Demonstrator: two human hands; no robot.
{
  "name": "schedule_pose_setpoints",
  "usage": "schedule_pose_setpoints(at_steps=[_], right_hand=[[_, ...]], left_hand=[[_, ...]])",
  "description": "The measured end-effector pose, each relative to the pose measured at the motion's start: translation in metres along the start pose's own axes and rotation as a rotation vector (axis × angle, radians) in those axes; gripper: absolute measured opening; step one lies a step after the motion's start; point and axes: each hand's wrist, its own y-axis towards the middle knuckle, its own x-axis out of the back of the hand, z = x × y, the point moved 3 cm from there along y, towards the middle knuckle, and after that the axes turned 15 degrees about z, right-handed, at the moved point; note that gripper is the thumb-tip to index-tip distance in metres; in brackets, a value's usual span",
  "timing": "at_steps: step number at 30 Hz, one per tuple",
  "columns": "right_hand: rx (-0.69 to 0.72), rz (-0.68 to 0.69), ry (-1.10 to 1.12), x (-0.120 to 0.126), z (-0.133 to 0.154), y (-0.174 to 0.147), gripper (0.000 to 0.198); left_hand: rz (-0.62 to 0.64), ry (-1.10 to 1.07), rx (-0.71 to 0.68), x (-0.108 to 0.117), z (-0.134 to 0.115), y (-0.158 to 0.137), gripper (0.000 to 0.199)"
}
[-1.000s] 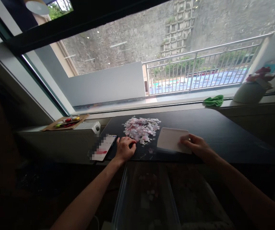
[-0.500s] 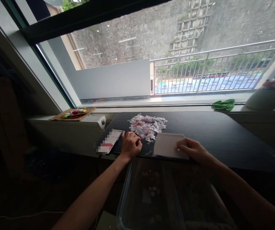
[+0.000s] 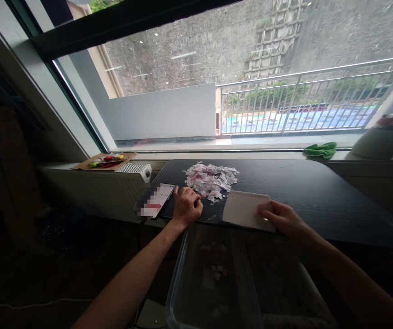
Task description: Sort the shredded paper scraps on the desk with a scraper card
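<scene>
My right hand grips the right edge of a pale, flat rectangular card between thumb and fingers. The card lies low over the front of the dark table, its far edge close to a heap of small whitish-pink paper pieces. My left hand rests at the table's front edge with its fingers curled; what is inside them, if anything, is hidden. Just left of that hand lies a phone with a lit, partly blurred-out screen. Below the edge stands a clear plastic bin with a few pale pieces inside.
The dark table stands against a large window with a railing outside. On the sill are a green cloth and a pale pot. At left, a radiator has brown cardboard with colourful items on top.
My right hand has drawn the card slightly to the right and nearer the table's front edge, away from the heap. The left hand has stayed put.
</scene>
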Motion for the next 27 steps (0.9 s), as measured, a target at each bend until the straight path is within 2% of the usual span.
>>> schedule_pose_setpoints(at_steps=[3, 8, 13, 17, 22, 27], right_hand=[[0.001, 0.036, 0.043, -0.005, 0.004, 0.001, 0.028], [0.016, -0.066, -0.018, 0.008, 0.001, 0.000, 0.026], [-0.007, 0.040, -0.028, 0.002, -0.004, -0.004, 0.027], [0.041, 0.049, -0.036, -0.006, 0.001, -0.003, 0.027], [0.148, -0.136, -0.065, -0.005, 0.012, 0.006, 0.023], [0.245, -0.093, -0.032, -0.018, 0.016, 0.027, 0.027]], left_hand=[[-0.006, 0.004, -0.004, -0.001, 0.001, 0.000, 0.011], [-0.017, 0.002, -0.007, -0.002, 0.001, 0.000, 0.012], [-0.015, 0.008, -0.009, -0.002, 0.001, 0.000, 0.011], [-0.027, 0.003, -0.016, -0.003, 0.001, 0.000, 0.011], [-0.061, -0.010, -0.039, -0.005, 0.003, 0.001, 0.011], [-0.073, -0.012, -0.090, -0.008, 0.006, 0.003, 0.012]])
